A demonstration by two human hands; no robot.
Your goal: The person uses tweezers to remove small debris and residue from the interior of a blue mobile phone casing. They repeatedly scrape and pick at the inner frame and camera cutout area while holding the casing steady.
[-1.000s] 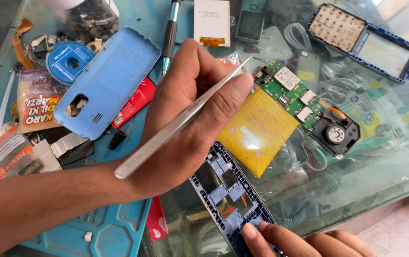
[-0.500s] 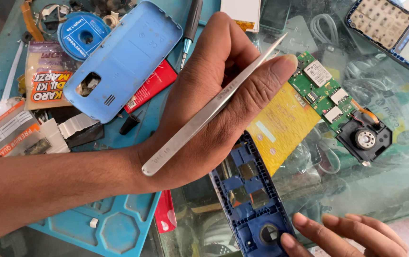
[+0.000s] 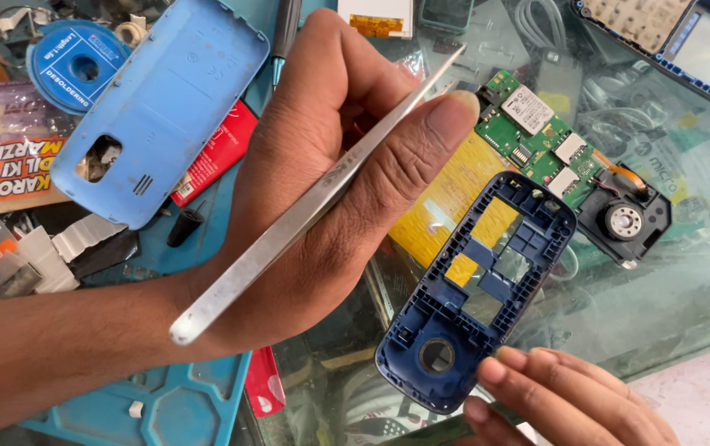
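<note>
A head-camera view down onto a cluttered glass-topped bench. The left hand [image 3: 330,173] fills the middle of the frame, closed around a pair of long steel tweezers [image 3: 313,202], thumb pressing them against the fingers; the tweezer tips point up and right, and whether they pinch anything cannot be made out. The hand covers much of the bench beneath it, including part of a yellow panel [image 3: 446,206] and the inner end of a green circuit board [image 3: 536,140]. The right hand [image 3: 561,396] is cut off by the bottom edge; only its fingers show, and they hold the lower end of a dark blue phone frame [image 3: 479,297], which lies tilted just right of the left hand, its upper end overlapping the yellow panel and nearly reaching the circuit board. A small round speaker [image 3: 624,221] sits at the board's right end. Left of the hand lies a light blue phone back cover [image 3: 165,99], with a blue solder-wick spool [image 3: 74,66] beside it, partly under clutter. A keypad housing [image 3: 660,33] is cropped at the top right corner. A blue work mat [image 3: 173,405] runs off the bottom edge. Objects under the glass are blurred by reflections. The only open space is the glass to the right, below the speaker
</note>
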